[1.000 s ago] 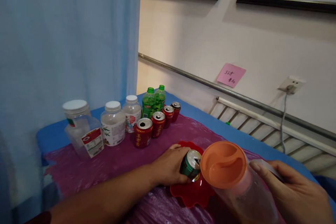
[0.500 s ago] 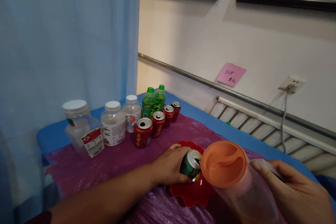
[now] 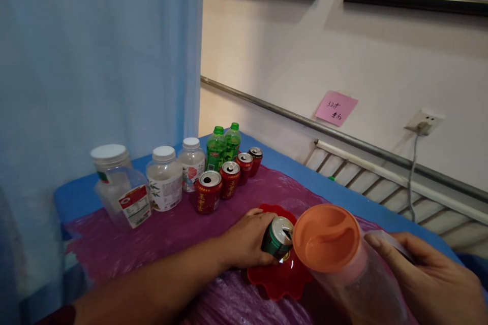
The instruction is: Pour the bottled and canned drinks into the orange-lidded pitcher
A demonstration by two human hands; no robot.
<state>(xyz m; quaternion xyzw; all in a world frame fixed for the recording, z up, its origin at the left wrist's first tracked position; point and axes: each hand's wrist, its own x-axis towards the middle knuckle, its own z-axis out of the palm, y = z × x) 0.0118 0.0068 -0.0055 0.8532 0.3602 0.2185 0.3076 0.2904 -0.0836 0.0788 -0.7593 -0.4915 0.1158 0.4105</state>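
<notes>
My left hand (image 3: 254, 238) is wrapped round a green drink can (image 3: 277, 238), tilted slightly to the right over a red scalloped dish (image 3: 280, 284). The can's top is open. In my right hand (image 3: 430, 269) is the handle of a clear plastic pitcher (image 3: 366, 289) with an orange lid (image 3: 327, 237). The pitcher leans left, and its lid edge is against or very close to the can's opening. Whether liquid is flowing between them I cannot make out. The lower part of the pitcher runs out of view.
Red drink cans (image 3: 208, 193) stand in a row behind my left hand. Two green bottles (image 3: 216, 150) and several clear jars (image 3: 164, 177) with white lids stand further back and left. Purple plastic sheeting (image 3: 152, 244) covers the blue table (image 3: 76, 188). A radiator (image 3: 366, 177) lines the wall.
The pitcher and my right hand have shifted very slightly to the right. My left hand and the green can stay nearly still.
</notes>
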